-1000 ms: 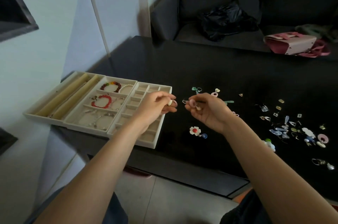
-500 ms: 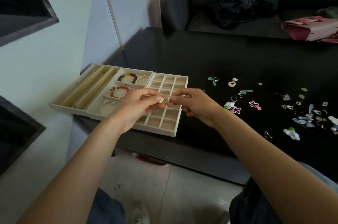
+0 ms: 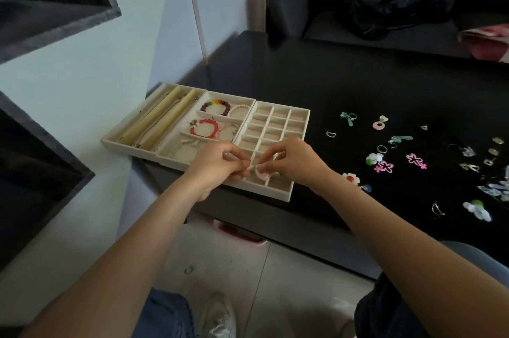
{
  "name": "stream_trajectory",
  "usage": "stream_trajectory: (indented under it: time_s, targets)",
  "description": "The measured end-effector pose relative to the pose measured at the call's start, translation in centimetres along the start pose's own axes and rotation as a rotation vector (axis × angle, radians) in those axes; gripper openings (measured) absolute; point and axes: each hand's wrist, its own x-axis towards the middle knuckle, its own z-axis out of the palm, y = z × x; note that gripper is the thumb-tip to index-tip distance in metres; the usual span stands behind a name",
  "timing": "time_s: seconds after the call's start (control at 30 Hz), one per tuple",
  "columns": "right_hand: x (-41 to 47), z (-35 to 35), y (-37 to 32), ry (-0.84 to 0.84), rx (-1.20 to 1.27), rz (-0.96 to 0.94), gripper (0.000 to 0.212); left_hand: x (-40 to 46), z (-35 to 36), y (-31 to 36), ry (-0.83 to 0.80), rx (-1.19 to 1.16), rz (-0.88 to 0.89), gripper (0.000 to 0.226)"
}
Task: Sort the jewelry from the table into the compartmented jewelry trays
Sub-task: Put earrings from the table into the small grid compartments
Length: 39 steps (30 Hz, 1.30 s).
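Both hands meet over the near end of the beige grid tray. My left hand and my right hand pinch a small pink ring-shaped piece between their fingertips, just above a front compartment. Left of the grid tray sits a bracelet tray with a red bracelet, a dark beaded bracelet and a pearl one. A roll tray lies furthest left. Loose jewelry is scattered on the black table to the right, among it pink flower pieces and a red-centred flower.
The trays overhang the table's left front edge. Dark shelves stand against the wall at left. A black bag and a pink bag lie on the sofa behind the table. Tiled floor and a white shoe show below.
Both hands moved left from the scattered jewelry to above the grid tray, carrying the small pink piece. The camera view swung left and down with them.
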Motion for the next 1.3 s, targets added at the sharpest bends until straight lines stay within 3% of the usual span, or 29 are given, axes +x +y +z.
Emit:
stream_trajectory:
  time_s: [0.37, 0.57, 0.73, 0.93, 1.13, 1.3]
  targets:
    - [-0.3, 2.2, -0.1, 0.097, -0.198, -0.029, 0.015, 0.6, 0.6, -0.7, 0.082, 0.263, 0.102, 0.003]
    - [-0.6, 2.6, 0.0, 0.168, -0.256, -0.020, 0.009, 0.9, 1.2, -0.6, 0.105, 0.379, 0.153, 0.002]
    - [-1.1, 2.9, -0.3, 0.186, -0.567, -0.043, 0.014, 1.1, 1.8, -0.2, 0.096, 0.512, 0.204, 0.002]
    - [-1.2, 2.4, -0.8, 0.125, -0.659, -0.118, 0.014, 1.3, 2.0, -0.2, 0.121, 0.673, 0.281, 0.005]
    - [-1.4, 1.3, -1.0, -0.040, -0.622, -0.149, 0.024, 1.4, 1.7, 0.0, 0.121, 0.645, 0.255, 0.003]
    - [-1.7, 1.4, -0.9, -0.070, -0.715, -0.184, 0.027, 1.4, 1.9, 0.1, 0.113, 0.669, 0.256, 0.003]
